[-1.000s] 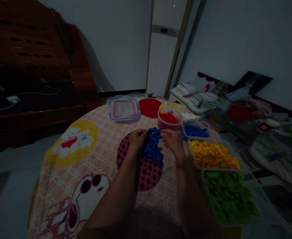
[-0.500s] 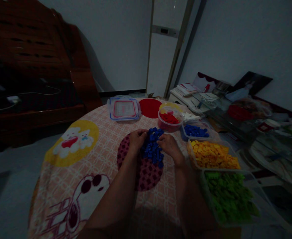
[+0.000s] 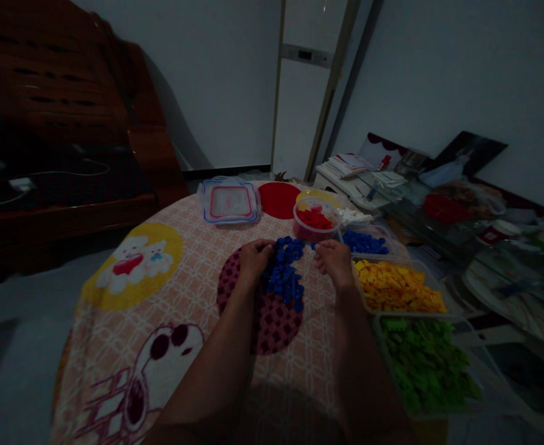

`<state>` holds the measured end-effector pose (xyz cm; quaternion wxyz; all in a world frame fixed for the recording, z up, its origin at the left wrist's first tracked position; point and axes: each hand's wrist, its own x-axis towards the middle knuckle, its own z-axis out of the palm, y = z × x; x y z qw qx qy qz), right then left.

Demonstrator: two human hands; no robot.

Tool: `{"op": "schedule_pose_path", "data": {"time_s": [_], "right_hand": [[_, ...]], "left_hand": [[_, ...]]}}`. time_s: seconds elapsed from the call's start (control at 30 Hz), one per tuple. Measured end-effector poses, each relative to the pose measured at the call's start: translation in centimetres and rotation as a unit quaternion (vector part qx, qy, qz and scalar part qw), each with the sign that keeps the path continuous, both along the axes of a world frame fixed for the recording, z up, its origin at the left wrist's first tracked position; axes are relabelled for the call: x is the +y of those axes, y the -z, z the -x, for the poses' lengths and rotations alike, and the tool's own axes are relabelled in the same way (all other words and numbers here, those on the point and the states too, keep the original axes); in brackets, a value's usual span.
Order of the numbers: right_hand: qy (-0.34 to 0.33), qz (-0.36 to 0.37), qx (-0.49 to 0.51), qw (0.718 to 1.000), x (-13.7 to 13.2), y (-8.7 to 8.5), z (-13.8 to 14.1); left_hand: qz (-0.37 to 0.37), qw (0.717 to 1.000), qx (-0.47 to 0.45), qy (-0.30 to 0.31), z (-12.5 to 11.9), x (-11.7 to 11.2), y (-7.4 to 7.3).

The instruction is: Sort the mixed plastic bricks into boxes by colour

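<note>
A pile of small blue plastic pieces (image 3: 284, 275) lies on the dark red patterned circle of the tablecloth. At the pile's left edge rests my left hand (image 3: 255, 258), fingers curled and fingertips together; whatever they may pinch is hidden. My right hand (image 3: 333, 259) is to the right of the pile, apart from it, with a small blue plastic piece (image 3: 313, 246) pinched between thumb and fingers. Just beyond that hand stands a clear box of blue pieces (image 3: 365, 243). The room is dim, so the shapes of single pieces are hard to make out.
Along the table's right side stand a box of yellow pieces (image 3: 395, 287) and a box of green pieces (image 3: 427, 361). A round tub (image 3: 317, 232) holds red pieces. Stacked clear lids (image 3: 231, 202) lie at the back left. A cluttered glass table (image 3: 420, 216) adjoins on the right.
My right hand has moved right, away from the pile, carrying a small blue piece toward the blue box. My left hand has stayed at the pile's left edge.
</note>
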<state>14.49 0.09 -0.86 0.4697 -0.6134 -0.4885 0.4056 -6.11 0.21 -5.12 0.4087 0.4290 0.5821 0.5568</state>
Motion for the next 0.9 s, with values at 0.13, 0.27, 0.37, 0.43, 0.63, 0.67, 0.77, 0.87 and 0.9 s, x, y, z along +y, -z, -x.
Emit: {"op": "schedule_pose_path", "data": {"time_s": [0.13, 0.27, 0.37, 0.43, 0.63, 0.67, 0.77, 0.87, 0.9], "right_hand": [[0.219, -0.13, 0.078, 0.964, 0.7, -0.2, -1.7], [0.312, -0.205, 0.095, 0.923, 0.9, -0.5, -3.4], [0.295, -0.207, 0.093, 0.928, 0.8, -0.7, -3.5], [0.259, -0.195, 0.092, 0.941, 0.7, -0.8, -2.9], [0.078, -0.105, 0.032, 0.991, 0.3, -0.4, -0.6], [0.041, -0.095, 0.009, 0.995, 0.2, -0.2, -0.2], [-0.058, -0.098, -0.102, 0.988, -0.2, 0.4, 1.1], [-0.133, -0.111, -0.246, 0.954, -0.7, 1.0, 2.3], [-0.148, -0.107, -0.285, 0.941, -0.9, 1.1, 2.6]], "left_hand": [[0.0, 1.0, -0.007, 0.007, 0.0, 0.1, 0.0], [-0.006, 1.0, -0.001, 0.001, 0.0, 0.3, 0.3], [-0.007, 1.0, 0.011, -0.003, 0.1, 0.5, 0.5], [-0.009, 1.0, 0.013, 0.003, 0.1, 0.4, 0.6], [-0.008, 1.0, 0.008, 0.005, 0.1, 0.4, 0.7], [-0.009, 1.0, 0.009, 0.006, 0.1, 0.4, 0.7], [-0.014, 1.0, 0.011, 0.005, 0.1, 0.5, 0.8], [-0.013, 1.0, -0.002, 0.01, 0.1, 0.4, 0.7], [-0.012, 1.0, -0.007, 0.012, 0.1, 0.3, 0.6]]}}
